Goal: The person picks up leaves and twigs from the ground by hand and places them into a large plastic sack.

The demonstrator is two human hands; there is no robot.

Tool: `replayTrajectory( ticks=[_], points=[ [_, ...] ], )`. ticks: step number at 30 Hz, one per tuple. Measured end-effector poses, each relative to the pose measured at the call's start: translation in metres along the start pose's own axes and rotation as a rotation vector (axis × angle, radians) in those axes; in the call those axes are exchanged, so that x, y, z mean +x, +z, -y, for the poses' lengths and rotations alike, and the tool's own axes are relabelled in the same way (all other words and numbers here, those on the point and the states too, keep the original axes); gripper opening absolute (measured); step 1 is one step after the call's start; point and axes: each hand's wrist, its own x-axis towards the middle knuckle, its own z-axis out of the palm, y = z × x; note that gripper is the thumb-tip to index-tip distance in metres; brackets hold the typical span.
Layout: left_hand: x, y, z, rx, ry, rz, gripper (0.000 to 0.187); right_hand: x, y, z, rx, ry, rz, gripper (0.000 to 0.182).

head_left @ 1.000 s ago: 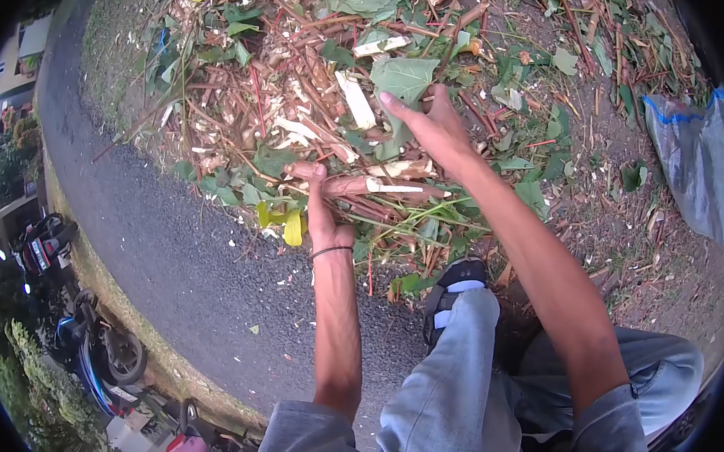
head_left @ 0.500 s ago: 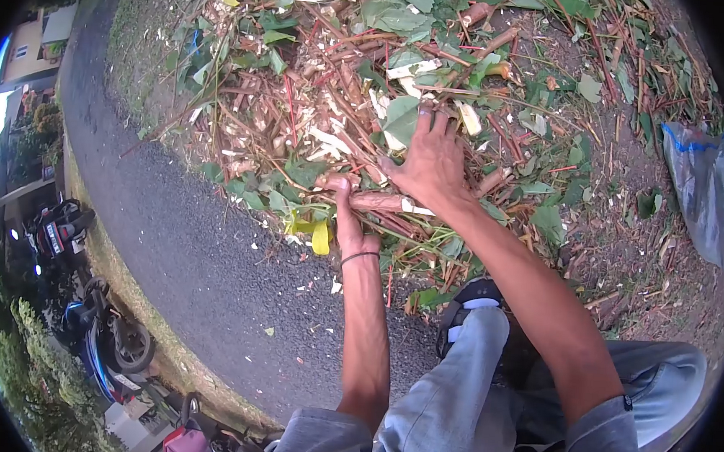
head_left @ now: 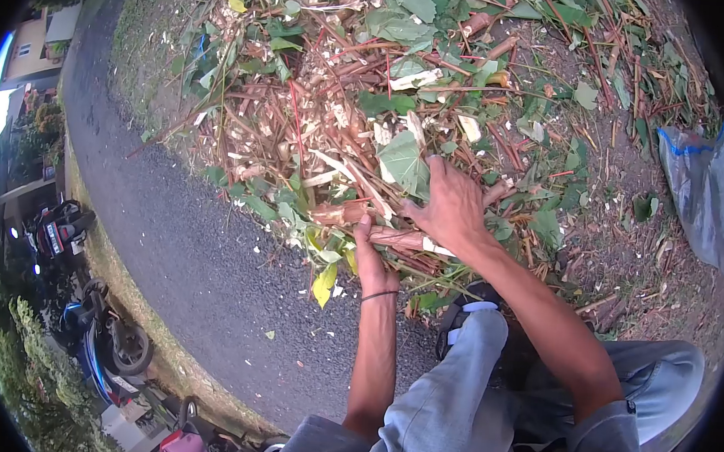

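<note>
both hands (head_left: 451,205) drew nearer; roadside asphalt (head_left: 200,257).

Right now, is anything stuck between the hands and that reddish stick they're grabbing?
Nothing visible is. The left hand grips the reddish stick from below, and the right hand presses on it from above. Loose leaves and stalks only crowd around it.

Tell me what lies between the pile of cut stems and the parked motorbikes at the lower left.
In the head view, a bare strip of asphalt road runs between the pile of cut stems and the motorbikes, with only a few fallen leaves scattered on it.
</note>
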Motion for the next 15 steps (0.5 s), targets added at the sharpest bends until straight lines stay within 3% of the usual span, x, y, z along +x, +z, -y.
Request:
replayTrajectory(
  ticks=[3, 4, 5, 7, 8, 9, 12, 15],
  points=[
    [0.000, -0.015, 0.008, 0.015, -0.036, 0.085, 0.051, -0.010, -0.005, -0.009, -0.023, 0.013, 0.076, 0.069],
    [0.005, -0.020, 0.006, 0.066, -0.066, 0.101, 0.061, -0.004, -0.005, -0.017, -0.012, 0.035, 0.156, 0.083],
    [0.005, -0.016, 0.001, 0.064, -0.064, 0.101, 0.061, 0.001, -0.004, -0.018, -0.012, 0.032, 0.156, 0.083],
    [0.007, -0.009, -0.009, -0.014, -0.021, 0.110, 0.065, 0.009, -0.001, -0.021, -0.100, 0.096, -0.035, 0.096],
    [0.006, -0.002, -0.017, 0.008, -0.033, 0.053, 0.069, 0.024, -0.004, -0.023, -0.034, 0.198, 0.148, 0.109],
    [0.012, -0.004, -0.020, 0.011, -0.032, 0.055, 0.069, 0.037, -0.004, -0.025, -0.031, 0.199, 0.146, 0.109],
    [0.042, -0.017, -0.022, 0.084, 0.100, 0.055, 0.069, 0.068, -0.007, -0.022, 0.332, 0.297, 0.419, 0.121],
    [0.059, -0.023, -0.031, -0.001, 0.010, 0.228, 0.060, 0.072, 0.010, 0.006, 0.055, 0.421, 0.287, 0.119]
  ],
)
